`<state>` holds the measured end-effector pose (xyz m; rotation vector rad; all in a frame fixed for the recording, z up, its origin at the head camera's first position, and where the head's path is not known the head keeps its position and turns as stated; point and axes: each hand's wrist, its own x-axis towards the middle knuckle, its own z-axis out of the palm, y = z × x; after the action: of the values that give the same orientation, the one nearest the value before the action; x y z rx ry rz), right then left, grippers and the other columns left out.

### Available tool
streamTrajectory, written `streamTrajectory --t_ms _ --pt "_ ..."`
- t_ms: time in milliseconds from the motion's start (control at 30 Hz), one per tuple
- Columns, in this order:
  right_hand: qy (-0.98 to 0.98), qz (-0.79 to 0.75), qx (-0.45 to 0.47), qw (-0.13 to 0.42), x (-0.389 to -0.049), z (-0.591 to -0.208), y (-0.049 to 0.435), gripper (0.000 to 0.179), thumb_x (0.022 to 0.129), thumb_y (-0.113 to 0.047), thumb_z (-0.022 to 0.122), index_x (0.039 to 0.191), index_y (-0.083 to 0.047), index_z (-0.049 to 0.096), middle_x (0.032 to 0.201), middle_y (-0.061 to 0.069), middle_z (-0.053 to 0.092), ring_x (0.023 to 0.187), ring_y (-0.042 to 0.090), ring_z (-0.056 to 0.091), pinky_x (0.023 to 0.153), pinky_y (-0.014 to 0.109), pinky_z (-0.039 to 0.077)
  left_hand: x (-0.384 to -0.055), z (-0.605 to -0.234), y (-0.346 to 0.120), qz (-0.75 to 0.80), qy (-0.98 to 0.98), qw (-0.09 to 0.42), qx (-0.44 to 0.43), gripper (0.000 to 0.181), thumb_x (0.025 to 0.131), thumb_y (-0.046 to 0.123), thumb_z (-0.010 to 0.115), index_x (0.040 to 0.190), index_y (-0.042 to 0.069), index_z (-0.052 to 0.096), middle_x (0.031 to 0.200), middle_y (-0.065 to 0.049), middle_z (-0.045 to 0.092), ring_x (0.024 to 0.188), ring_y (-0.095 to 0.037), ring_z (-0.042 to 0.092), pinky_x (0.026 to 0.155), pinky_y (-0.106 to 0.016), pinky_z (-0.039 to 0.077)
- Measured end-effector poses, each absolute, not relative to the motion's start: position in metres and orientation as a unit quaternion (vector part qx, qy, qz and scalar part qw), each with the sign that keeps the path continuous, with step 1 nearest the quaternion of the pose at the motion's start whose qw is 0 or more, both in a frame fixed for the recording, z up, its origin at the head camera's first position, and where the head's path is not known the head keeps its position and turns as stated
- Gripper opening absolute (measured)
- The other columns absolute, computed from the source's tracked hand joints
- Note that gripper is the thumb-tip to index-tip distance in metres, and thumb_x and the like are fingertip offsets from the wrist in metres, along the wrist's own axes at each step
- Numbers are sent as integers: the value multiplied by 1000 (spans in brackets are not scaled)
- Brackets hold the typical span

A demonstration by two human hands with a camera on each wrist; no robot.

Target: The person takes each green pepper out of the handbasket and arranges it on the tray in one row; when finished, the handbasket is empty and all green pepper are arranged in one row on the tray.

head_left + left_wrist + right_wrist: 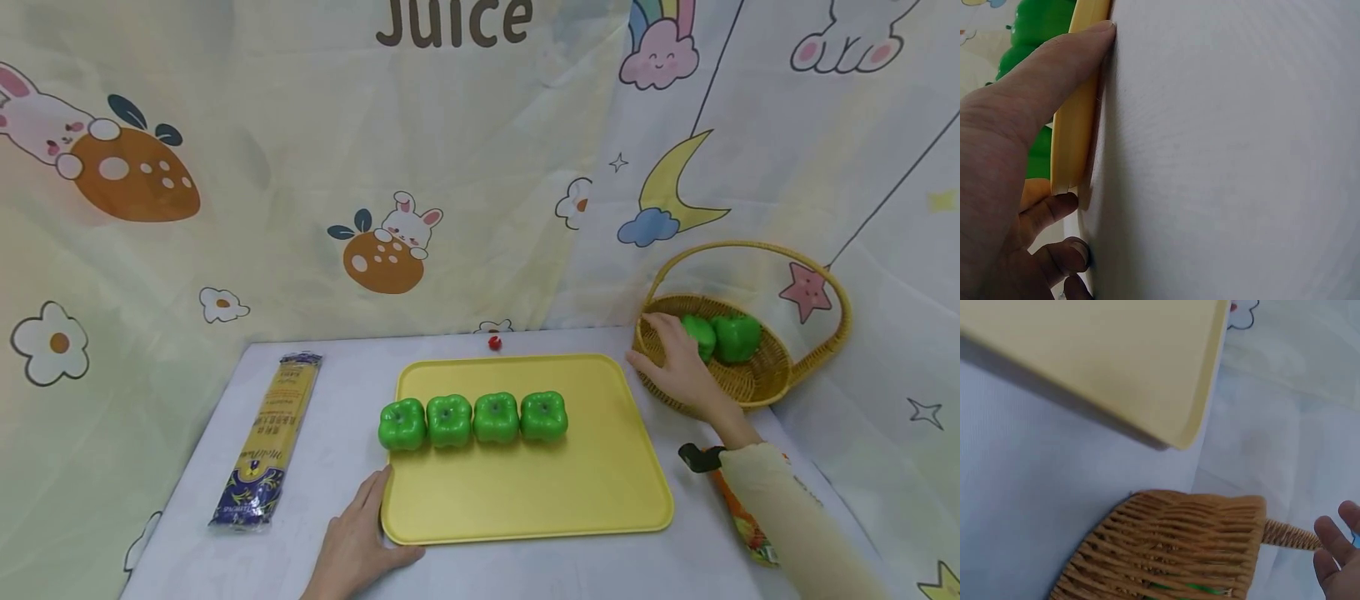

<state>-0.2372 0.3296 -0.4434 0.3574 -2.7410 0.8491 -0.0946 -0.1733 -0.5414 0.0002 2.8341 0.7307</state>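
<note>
Several green bell peppers [497,417] stand in a row across the yellow tray [525,496]; the leftmost one overlaps its left edge. My left hand [358,533] rests at the tray's near left corner, fingers along the left side and thumb along the front edge. In the left wrist view the thumb [1054,65] touches the tray's side [1074,140]. My right hand [684,367] is over the left side of the wicker basket [767,383], beside two green bell peppers [737,337]. The right wrist view shows its fingers [1333,540] spread near the basket handle, holding nothing visible.
A spaghetti packet [266,442] lies left of the tray. Under my right forearm is an orange package [750,521], partly hidden by the sleeve. A small red object [494,342] sits behind the tray. Printed cloth [495,167] hangs behind the table.
</note>
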Motion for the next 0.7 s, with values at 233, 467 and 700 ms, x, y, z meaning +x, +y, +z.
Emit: streamTrajectory --t_ms 233,467,700 --pt "-960 243 62 127 -256 -447 351 75 97 -47 58 147 5 38 149 32 35 135 56 33 103 80 23 -94 -540 -173 247 965 90 11 134 51 71 88 157 11 33 158 -12 42 129 -40 58 96 -72 48" --pt "-972 210 16 100 -271 -437 372 85 96 -57 55 148 7 34 152 37 28 137 61 25 103 84 17 -95 -539 -171 248 964 100 4 134 51 70 88 157 11 31 159 -11 41 132 -39 55 98 -73 47" --pt "-976 195 -17 93 -288 -426 401 90 97 -62 47 149 11 32 150 42 26 134 65 23 99 83 18 -95 -539 -172 246 963 108 -1 137 49 72 88 158 12 30 160 -11 40 133 -39 55 99 -72 47"
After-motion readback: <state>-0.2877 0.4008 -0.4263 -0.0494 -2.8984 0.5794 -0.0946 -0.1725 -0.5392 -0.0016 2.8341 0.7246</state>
